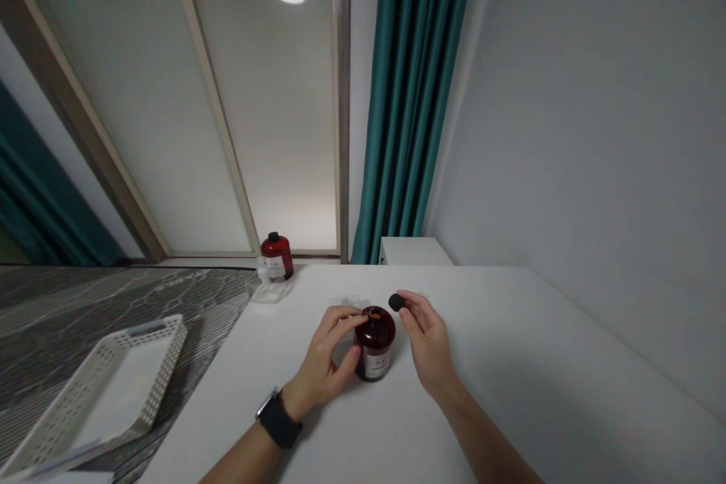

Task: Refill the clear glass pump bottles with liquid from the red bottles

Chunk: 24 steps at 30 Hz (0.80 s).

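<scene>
A dark red-brown glass bottle with a white label stands upright on the white table, its mouth uncovered. My left hand holds it from the left, fingertips at the shoulder near the neck and the thumb against its side. Just to the right of the bottle, my right hand pinches a black cap between thumb and fingers, slightly above and apart from the mouth. Behind the bottle lies something clear, partly hidden, which I cannot make out.
A second red bottle with a black cap stands at the table's far left corner, beside a clear plastic item. Lower down on the left is a white perforated basket. A grey wall borders the right side.
</scene>
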Each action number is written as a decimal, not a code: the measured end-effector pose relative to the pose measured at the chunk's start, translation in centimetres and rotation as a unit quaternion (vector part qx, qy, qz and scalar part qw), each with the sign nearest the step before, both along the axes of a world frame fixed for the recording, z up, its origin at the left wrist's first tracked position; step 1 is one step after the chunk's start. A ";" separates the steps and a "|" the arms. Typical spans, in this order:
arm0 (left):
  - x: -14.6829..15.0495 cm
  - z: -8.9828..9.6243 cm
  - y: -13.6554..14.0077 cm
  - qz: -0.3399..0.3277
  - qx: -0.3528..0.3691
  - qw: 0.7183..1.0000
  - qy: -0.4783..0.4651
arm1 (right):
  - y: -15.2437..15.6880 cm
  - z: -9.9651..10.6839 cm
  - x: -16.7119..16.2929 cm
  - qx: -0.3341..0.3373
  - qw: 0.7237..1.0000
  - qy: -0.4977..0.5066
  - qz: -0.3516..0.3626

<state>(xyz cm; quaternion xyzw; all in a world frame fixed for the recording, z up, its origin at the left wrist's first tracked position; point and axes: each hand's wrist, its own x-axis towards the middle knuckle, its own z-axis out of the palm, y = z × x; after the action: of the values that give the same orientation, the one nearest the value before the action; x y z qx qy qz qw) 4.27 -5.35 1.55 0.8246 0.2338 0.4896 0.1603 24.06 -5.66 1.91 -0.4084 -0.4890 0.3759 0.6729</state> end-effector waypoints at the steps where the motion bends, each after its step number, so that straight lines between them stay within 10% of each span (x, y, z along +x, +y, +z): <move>1: 0.0 0.0 0.0 0.000 -0.001 1.000 0.001 | 0.0 0.0 0.1 0.002 1.000 -0.005 0.003; 24: 0.8 0.4 -0.3 0.041 -0.025 0.997 0.061 | 0.3 -1.1 0.2 0.127 0.976 -0.178 -0.016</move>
<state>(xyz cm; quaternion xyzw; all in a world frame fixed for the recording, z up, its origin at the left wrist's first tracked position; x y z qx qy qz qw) 5.09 -5.69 1.98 0.8383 0.2889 0.4388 0.1461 24.29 -5.31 0.82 -0.3881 -0.6382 0.2211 0.6270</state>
